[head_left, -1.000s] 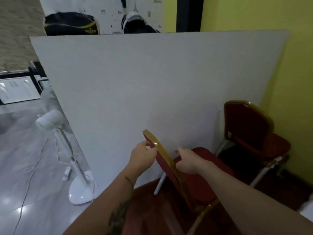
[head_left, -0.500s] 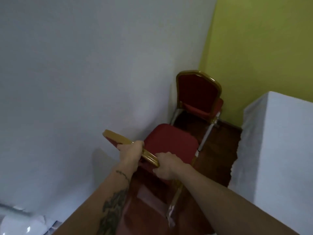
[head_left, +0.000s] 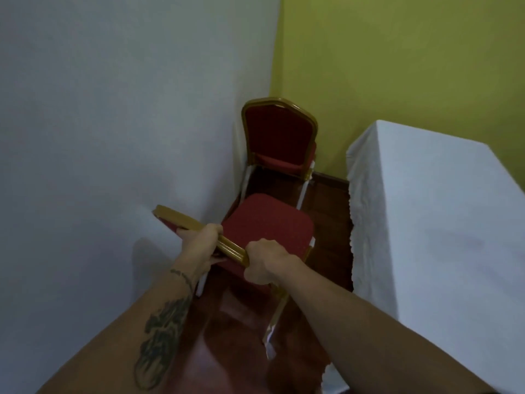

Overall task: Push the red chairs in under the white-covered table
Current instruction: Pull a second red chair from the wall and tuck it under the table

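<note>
Both hands grip the gold top rail of the near red chair [head_left: 267,223]: the left hand [head_left: 200,245] wraps its fingers [head_left: 214,230] over the rail, the right hand [head_left: 262,263] closes around its corner. A second red chair [head_left: 279,137] stands beyond, in the corner beside the yellow wall [head_left: 397,58]. The white-covered surface [head_left: 443,223] lies right, across dark wooden floor [head_left: 326,200]. Since half a second ago, the view has shifted, showing more of the cloth.
</note>
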The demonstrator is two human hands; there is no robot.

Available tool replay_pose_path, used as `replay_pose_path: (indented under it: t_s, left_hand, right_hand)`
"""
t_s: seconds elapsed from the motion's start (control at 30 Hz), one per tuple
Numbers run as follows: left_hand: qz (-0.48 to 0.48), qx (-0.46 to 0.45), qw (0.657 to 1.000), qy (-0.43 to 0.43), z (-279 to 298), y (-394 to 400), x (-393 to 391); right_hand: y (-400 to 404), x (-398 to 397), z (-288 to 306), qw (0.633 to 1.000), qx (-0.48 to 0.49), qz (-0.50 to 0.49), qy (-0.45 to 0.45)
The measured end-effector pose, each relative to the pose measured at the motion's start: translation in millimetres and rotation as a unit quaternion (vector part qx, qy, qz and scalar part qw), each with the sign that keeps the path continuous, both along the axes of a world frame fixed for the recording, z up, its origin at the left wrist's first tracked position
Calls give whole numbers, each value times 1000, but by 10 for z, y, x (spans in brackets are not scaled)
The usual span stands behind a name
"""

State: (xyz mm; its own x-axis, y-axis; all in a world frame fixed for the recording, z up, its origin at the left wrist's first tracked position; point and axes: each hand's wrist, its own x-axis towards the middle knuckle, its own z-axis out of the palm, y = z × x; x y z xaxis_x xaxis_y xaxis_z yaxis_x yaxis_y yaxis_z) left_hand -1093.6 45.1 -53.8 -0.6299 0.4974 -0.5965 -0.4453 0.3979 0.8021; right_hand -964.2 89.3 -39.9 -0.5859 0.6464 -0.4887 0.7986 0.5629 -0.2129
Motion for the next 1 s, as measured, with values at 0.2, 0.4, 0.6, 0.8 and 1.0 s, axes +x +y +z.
replay_pose_path:
  t_s: [0.2,0.4,0.6,0.8,1.0]
  left_hand:
    - [-117,-8,993,-12,29,290,-217]
    - [-197,-25,980,12,47,686,-116]
    - [-119,-46,981,147,36,1135,108]
    - [-196,-39,929,313,-51,1425,123]
    - [-285,6,918,275,-69,1817,-89]
  right_hand:
    - [-8,-46,-18,999,-1,-37,13]
    - [244,71,-93,996,-16,-82,11]
    - [533,212,-283,988,-33,-137,54]
    - [698,249,-291,979,-37,-187,65]
    - [899,77,-183,959,-38,-272,70]
